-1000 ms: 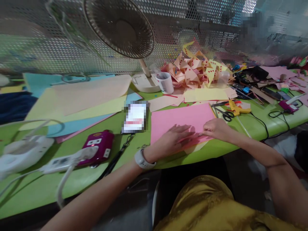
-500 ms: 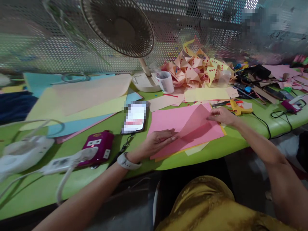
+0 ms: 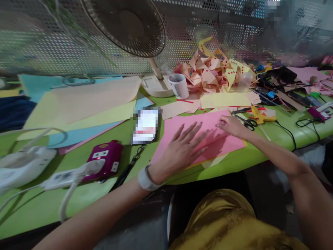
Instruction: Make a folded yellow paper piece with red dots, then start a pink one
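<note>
Pink paper (image 3: 215, 140) sits on the green table (image 3: 223, 168), right under my spread-out left fingers (image 3: 183, 140); right fingers (image 3: 230, 123) are curled over its right side, can't tell if they're pinching.

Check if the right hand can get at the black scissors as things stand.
Probably yes: the black scissors lie close by the right hand, handles uncovered, near the yellow glue gun. The hand would likely have to leave the pink sheet first.
</note>
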{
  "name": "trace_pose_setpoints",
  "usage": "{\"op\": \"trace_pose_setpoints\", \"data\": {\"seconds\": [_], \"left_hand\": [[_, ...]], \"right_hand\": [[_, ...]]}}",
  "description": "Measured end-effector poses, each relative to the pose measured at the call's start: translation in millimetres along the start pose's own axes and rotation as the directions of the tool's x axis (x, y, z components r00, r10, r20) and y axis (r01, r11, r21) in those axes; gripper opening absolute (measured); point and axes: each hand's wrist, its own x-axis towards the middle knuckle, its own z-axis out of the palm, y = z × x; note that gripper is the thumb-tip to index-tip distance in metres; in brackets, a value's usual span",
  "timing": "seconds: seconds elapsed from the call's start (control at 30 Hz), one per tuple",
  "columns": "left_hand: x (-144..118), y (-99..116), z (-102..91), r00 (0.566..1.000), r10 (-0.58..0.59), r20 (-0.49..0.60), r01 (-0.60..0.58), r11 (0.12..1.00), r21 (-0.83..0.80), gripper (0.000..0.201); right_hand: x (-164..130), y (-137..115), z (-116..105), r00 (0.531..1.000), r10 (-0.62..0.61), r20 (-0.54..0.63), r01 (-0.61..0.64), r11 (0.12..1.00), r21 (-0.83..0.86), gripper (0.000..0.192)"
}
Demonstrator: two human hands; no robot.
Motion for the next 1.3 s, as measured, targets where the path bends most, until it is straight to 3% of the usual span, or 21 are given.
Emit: {"op": "trace_pose_setpoints", "data": {"seconds": [0.1,0.2,0.37,0.53,0.63,0.7,0.77,0.83,0.9,1.07,1.3], "left_hand": [[2,4,17.8,0.996,0.024,0.084,-0.031,0.996,0.083,0.068],[-1,1,31.3,0.982,-0.027,0.187,0.009,0.995,0.096,0.071],[-10,-5,35.9,0.982,-0.071,0.177,0.058,0.995,0.078,0.075],[-14,-2,34.7,0.984,-0.076,0.164,0.065,0.995,0.075,0.079],[-16,3,35.9,0.984,-0.092,0.151,0.079,0.993,0.091,0.077],[-18,4,36.6,0.985,-0.099,0.139,0.086,0.992,0.095,0.078],[-19,3,35.4,0.988,-0.088,0.128,0.077,0.993,0.089,0.078],[-20,-1,31.2,0.991,-0.063,0.116,0.056,0.997,0.061,0.075],[-20,-8,25.2,0.993,-0.058,0.107,0.056,0.998,0.021,0.071],[-24,-25,18.7,0.965,-0.204,0.163,0.197,0.979,0.059,0.064],[-29,-28,22.1,0.952,-0.204,0.226,0.197,0.979,0.051,0.063]], "right_hand": [[5,-3,8,0.999,0.023,-0.049,-0.024,0.999,-0.034,0.027],[3,-1,15,0.988,0.021,-0.152,-0.015,0.999,0.044,0.046],[-8,19,22,0.978,0.018,-0.205,0.03,0.973,0.228,0.081],[-12,42,13,0.973,0.067,-0.221,-0.042,0.993,0.115,0.096],[-23,33,13,0.972,-0.01,-0.234,0.006,1.0,-0.018,0.091],[-36,18,20,0.971,-0.158,-0.179,0.136,0.982,-0.129,0.082],[-48,2,31,0.942,-0.332,-0.048,0.314,0.923,-0.223,0.079],[-55,-8,40,0.909,-0.41,0.071,0.412,0.864,-0.289,0.08],[-57,-12,45,0.89,-0.432,0.149,0.457,0.833,-0.313,0.081],[-49,-8,43,0.872,-0.436,0.22,0.486,0.824,-0.292,0.082],[-40,-8,41,0.842,-0.474,0.258,0.535,0.792,-0.293,0.083]]}}
